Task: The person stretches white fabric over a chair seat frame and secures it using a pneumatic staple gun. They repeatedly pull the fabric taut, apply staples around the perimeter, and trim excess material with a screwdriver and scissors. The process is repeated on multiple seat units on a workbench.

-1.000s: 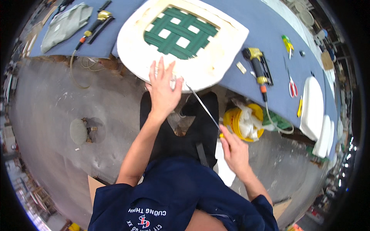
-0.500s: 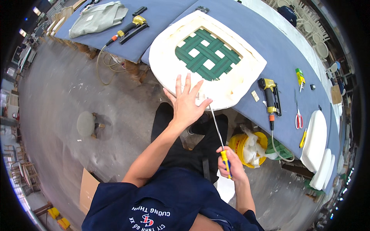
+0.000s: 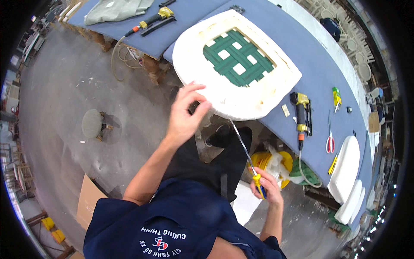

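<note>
A padded seat [image 3: 207, 30] with white fabric over its frame and crossed green webbing [image 3: 241, 64] in its opening lies underside up at the table's near edge. My right hand [image 3: 268, 186] is closed around the yellow and blue handle of a long screwdriver [image 3: 242, 142]. Its metal shaft slants up to the near rim of the seat, where the tip meets the white fabric. At the seat's lower left rim, my left hand [image 3: 185, 113] is half curled, thumb and fingers apart, with nothing seen between them. Whether its fingertips touch the fabric, I cannot tell.
On the blue-covered table [image 3: 319, 86] lie a staple gun [image 3: 302, 113] with a hose, red-handled scissors [image 3: 330, 144] and white pads [image 3: 345, 168]. Another staple gun [image 3: 157, 19] is at the far left. A yellow bucket [image 3: 260, 159] stands below; a stool [image 3: 92, 124] is on the left.
My left hand has lifted off the seat's near rim, shifted left and curled its fingers. The screwdriver stays in my right hand, its tip still at the rim. The whole view has shifted slightly.
</note>
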Tool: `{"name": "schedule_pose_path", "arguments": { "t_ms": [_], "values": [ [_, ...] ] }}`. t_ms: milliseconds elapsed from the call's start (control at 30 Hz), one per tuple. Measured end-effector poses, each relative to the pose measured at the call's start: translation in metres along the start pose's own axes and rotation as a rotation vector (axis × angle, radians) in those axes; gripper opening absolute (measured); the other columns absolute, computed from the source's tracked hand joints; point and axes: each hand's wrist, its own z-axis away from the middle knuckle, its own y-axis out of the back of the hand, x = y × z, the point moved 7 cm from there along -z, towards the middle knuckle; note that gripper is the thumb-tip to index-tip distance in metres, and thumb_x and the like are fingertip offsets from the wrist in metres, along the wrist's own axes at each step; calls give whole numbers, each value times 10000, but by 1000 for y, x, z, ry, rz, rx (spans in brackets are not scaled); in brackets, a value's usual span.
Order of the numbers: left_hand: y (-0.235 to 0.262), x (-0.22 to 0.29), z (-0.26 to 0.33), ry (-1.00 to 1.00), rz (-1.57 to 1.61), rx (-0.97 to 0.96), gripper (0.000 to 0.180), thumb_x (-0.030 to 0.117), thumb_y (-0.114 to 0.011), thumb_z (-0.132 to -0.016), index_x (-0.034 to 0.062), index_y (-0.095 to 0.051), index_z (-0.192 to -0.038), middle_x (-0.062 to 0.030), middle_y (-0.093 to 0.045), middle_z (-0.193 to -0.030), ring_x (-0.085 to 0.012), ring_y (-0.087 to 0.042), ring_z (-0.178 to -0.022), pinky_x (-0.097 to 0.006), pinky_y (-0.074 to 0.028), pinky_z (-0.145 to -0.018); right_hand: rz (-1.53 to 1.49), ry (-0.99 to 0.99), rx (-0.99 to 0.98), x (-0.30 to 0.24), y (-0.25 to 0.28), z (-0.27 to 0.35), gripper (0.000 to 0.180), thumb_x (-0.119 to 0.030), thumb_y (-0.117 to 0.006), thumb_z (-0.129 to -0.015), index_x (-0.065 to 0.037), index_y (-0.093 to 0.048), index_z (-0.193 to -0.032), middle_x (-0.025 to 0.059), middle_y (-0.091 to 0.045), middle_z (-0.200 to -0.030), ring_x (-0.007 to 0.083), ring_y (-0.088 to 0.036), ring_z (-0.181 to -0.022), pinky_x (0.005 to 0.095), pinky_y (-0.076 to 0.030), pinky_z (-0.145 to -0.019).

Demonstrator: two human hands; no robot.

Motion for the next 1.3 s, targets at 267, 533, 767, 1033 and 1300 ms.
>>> {"name": "schedule_pose_path", "arguments": {
  "t_ms": [267,533,767,1033,1300],
  "values": [
    [-43,-4,7,32,-404,-14,629,301,-730,-1012,275,-577,-1622,-233,-22,-1859,-568,37,-1672,-768,-82,-1281,1474,343,600,-103,-6,31,512,-103,-765,-984,-169,-703,-1488,72,-625,-822,233,-621,-655,357,-491,-607],
    [-84,-16,-27,-1,-516,131,579,326,-776,-947,253,-690,-1515,-246,-117,-1837,-605,55,-1628,-757,-136,-1277,1731,299,443,-135,-21,7,567,-155,-770,-989,-248,-671,-1539,45,-573,-808,241,-622,-638,391,-492,-567],
    [-82,-16,-29,-35,-465,150,569,277,-769,-941,211,-695,-1502,-271,-142,-1818,-611,56,-1614,-730,-148,-1290,1802,173,358,-148,-23,-10,559,-174,-759,-1007,-249,-652,-1551,48,-586,-820,258,-624,-604,405,-502,-545],
    [-80,-16,-29,-30,-429,131,566,234,-776,-939,188,-694,-1497,-262,-161,-1814,-612,49,-1605,-718,-128,-1297,1901,51,299,-179,-39,-16,609,-159,-785,-986,-242,-630,-1569,50,-580,-828,253,-631,-598,404,-518,-527],
    [-84,-19,-27,-28,-426,131,579,177,-749,-948,140,-663,-1520,-270,-146,-1824,-607,20,-1600,-702,-138,-1294,1767,105,342,-162,-59,-20,652,-143,-779,-999,-219,-586,-1617,91,-609,-836,206,-633,-610,378,-521,-529]
  ]
}}
